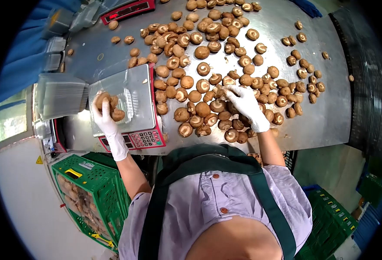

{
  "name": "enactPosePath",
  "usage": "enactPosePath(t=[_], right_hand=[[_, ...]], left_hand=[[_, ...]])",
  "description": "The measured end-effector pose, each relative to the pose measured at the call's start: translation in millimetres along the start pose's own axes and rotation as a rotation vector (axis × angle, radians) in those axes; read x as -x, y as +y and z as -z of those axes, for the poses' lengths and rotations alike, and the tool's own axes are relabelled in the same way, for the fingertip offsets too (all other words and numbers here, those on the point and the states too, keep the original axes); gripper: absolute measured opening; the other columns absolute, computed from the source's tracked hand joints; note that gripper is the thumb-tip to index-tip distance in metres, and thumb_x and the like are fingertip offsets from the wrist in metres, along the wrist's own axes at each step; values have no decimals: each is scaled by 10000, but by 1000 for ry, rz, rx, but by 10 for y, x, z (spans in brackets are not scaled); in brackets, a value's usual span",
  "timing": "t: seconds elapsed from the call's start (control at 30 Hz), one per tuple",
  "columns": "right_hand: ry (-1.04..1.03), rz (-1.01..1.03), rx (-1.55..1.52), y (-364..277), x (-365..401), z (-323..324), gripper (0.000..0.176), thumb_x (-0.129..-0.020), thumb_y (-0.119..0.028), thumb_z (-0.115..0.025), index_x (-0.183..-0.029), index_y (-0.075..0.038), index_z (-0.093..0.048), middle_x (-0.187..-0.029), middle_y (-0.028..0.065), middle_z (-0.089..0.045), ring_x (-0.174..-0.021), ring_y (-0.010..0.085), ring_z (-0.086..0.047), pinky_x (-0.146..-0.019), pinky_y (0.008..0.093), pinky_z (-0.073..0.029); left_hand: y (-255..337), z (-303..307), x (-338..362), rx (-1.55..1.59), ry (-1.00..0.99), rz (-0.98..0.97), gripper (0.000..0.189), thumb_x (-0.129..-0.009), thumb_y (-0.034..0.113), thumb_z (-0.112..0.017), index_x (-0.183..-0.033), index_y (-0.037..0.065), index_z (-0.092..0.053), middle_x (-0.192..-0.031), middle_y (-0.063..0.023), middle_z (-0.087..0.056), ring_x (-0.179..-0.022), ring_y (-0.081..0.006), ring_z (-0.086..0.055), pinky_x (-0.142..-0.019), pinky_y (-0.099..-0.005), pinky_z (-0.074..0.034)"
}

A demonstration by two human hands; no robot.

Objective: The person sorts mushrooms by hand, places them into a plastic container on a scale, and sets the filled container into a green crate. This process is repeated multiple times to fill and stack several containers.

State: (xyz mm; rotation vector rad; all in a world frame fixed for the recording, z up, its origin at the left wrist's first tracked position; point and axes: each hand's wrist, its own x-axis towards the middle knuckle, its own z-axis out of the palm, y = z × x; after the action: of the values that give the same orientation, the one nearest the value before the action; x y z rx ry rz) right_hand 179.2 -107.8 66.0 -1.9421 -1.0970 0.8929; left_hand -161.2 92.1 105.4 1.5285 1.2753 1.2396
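Note:
White gloves cover both hands. My left hand (105, 118) is closed around brown mushrooms (118, 115) above a clear plastic tray (129, 93) on the red-edged scale (148, 112). Among the mushrooms spread over the metal table, my right hand (246, 104) has its thumb and fingers closed on a mushroom (219, 91). Its fingertips partly hide that mushroom. Many loose mushrooms (202, 109) lie around and below my right hand, some caps up and some stems up.
Stacked clear trays (62, 96) stand left of the scale. Another red scale (128, 10) is at the back left. Green crates (87, 190) with bagged mushrooms sit below the table on the left, and more green crates (329, 216) at the lower right.

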Motion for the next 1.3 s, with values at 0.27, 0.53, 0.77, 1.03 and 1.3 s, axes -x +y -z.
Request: enactPosePath(t=[0.27, 0.53, 0.77, 1.03, 1.3], right_hand=[[7, 67, 56, -24, -86, -201, 302, -838, -261, -585, -1045, -49, -644, -814, 201, -646, -765, 299, -654, -706, 348, -503], [19, 211, 186, 51, -78, -412, 301, -830, -288, -583, -1008, -56, -659, -815, 204, -641, -764, 339, -636, -700, 404, -505], [55, 89, 172, 137, 120, -148, 266, -831, -269, -583, -1018, -96, -657, -822, 188, -640, -773, 332, -630, -702, 394, -499], [117, 66, 204, 150, 136, -71, 273, -834, -258, -581, -1037, -90, -650, -836, 187, -644, -790, 327, -634, -714, 385, -502], [55, 239, 305, 11, 79, -421, 287, -777, -300, -644, -982, -98, -632, -804, 141, -629, -788, 292, -621, -686, 387, -501]], left_hand=[[-71, -230, 24, -365, 64, -376, 207, -808, 10, -604, -1013, -14, -615, -1072, -100, -619, -992, -208, -591, -856, -305, -461], [-222, -1369, -109, -1111, -614, -630, 265, -821, 175, -552, -1055, 62, -607, -1080, -106, -610, -1032, -264, -570, -949, -435, -403], [-431, -1932, -391, -1787, -906, -501, 211, -822, 137, -537, -955, 104, -697, -1038, -96, -661, -1106, -259, -537, -1068, -604, -107], [53, -1508, -310, -976, -617, -462, 480, -741, 155, -630, -1207, 89, -537, -1057, -113, -630, -1071, -231, -554, -983, -478, -355], [260, -934, 420, 893, -678, 582, 670, -726, 103, -620, -1326, 1, -340, -1274, -189, -454, -1075, -298, -548, -893, -439, -503]])
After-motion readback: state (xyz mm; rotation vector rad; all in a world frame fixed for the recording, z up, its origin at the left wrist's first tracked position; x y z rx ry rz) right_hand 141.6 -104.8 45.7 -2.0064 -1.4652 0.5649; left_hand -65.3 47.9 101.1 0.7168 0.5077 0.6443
